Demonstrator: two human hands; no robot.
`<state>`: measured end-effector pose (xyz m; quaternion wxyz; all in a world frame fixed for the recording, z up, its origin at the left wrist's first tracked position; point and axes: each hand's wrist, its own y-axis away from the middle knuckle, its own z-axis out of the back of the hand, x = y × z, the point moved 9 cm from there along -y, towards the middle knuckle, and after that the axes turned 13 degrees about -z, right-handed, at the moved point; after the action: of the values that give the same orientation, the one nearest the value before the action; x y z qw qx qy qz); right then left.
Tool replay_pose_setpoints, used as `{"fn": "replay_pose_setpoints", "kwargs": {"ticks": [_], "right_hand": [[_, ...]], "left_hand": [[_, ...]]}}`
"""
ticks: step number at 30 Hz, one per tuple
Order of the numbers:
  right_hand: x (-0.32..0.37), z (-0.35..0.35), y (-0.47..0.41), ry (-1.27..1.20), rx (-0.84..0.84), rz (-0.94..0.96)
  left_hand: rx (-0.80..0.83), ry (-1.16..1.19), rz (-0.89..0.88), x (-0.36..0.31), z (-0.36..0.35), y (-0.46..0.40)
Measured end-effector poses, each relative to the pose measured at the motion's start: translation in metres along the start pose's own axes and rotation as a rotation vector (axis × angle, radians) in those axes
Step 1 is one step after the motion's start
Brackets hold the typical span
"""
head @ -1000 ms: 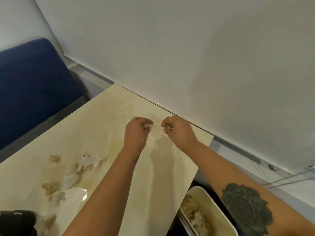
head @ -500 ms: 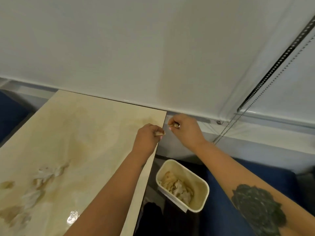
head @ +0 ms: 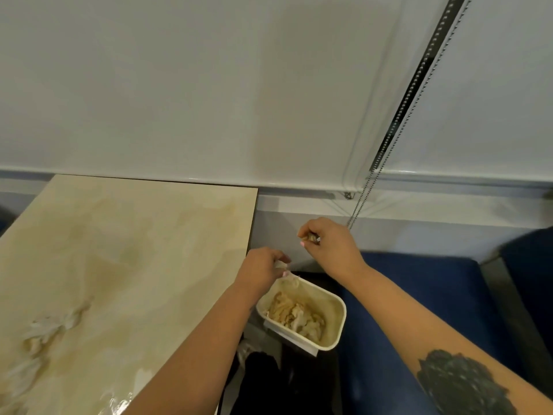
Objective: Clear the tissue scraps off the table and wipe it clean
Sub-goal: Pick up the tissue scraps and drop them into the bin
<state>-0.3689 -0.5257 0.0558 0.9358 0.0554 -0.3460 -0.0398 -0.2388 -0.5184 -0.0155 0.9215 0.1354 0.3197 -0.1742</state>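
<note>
Both hands, left [head: 263, 269] and right [head: 327, 245], each pinch a scrap above the bin [head: 335, 319], scrap direction unclear

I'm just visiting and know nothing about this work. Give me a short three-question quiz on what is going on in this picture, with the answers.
1. True or false: the cream rectangular plastic bin beside the table is empty.
2. Which hand is closer to the bin's rim? A) the left hand B) the right hand
3. Fill in: crumpled white tissue scraps still lie on the beige marble-patterned ____.

Key:
1. False: it holds crumpled tissue.
2. A: it is at the bin's near corner, pinching a small scrap; the right hand, further up, pinches another scrap.
3. table.
</note>
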Motion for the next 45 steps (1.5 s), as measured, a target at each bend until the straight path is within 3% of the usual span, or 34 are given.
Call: {"fn": "replay_pose_setpoints", "kwargs": {"ticks": [17,23,33,45], "right_hand": [[-0.035,-0.035,0.036,0.159,0.208,-0.120],[-0.027,-0.030,0.030,0.180,0.174,-0.089],[0.035,-0.041,0.016,0.174,0.158,0.044],[0.125,-0.098,0.018,0.242,0.320,0.277]], "left_hand": [[-0.165,0.030,0.014,0.001,0.035,0.021],[-0.194,0.011,0.024,0.006,0.043,0.027],[-0.367,-0.041,0.079,0.024,0.088,0.065],[-0.670,-0.054,0.383,0.098,0.135,0.172]]}}
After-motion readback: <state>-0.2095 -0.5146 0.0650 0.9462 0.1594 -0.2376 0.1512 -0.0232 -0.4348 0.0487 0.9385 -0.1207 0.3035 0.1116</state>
